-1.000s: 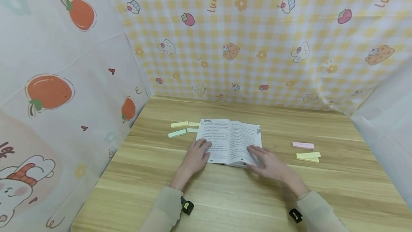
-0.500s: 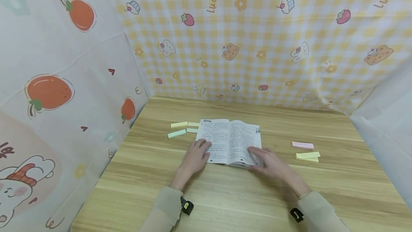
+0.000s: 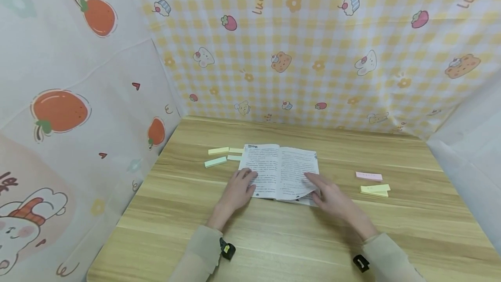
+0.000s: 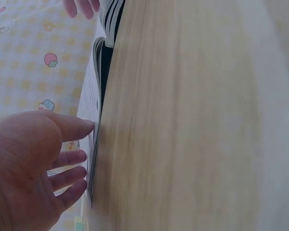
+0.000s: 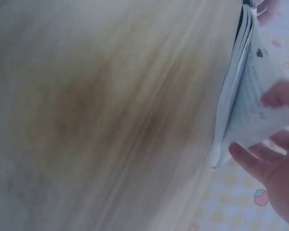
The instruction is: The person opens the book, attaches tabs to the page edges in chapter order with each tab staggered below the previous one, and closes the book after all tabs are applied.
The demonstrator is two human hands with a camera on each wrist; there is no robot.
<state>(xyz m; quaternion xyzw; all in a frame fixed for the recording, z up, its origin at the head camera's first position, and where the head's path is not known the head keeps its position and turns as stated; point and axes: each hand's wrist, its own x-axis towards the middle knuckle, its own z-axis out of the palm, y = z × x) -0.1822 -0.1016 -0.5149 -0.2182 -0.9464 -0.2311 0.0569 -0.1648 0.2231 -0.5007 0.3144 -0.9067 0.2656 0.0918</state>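
An open book (image 3: 263,164) with printed pages lies on the wooden table. My left hand (image 3: 236,189) rests on its lower left part, thumb and fingers extended over the page. In the left wrist view, this hand (image 4: 29,163) touches the book near its edge. My right hand (image 3: 330,195) is at the lower right corner and pinches a page (image 3: 299,182) between thumb and fingers. That page's corner is raised and curled off the pages below. In the right wrist view, the lifted page (image 5: 253,106) stands away from the book's other pages, beside the thumb and fingers.
Yellow sticky notes (image 3: 218,151) and green sticky notes (image 3: 215,162) lie left of the book, some against its edge. Right of it are a pink sticky-note pad (image 3: 369,176) and yellow sticky notes (image 3: 374,189). A checked cloth (image 3: 301,86) hangs behind the table.
The lower right page corner has come up and curled inward. My right thumb has shifted slightly right, beside that raised corner. The left hand has stayed in place.
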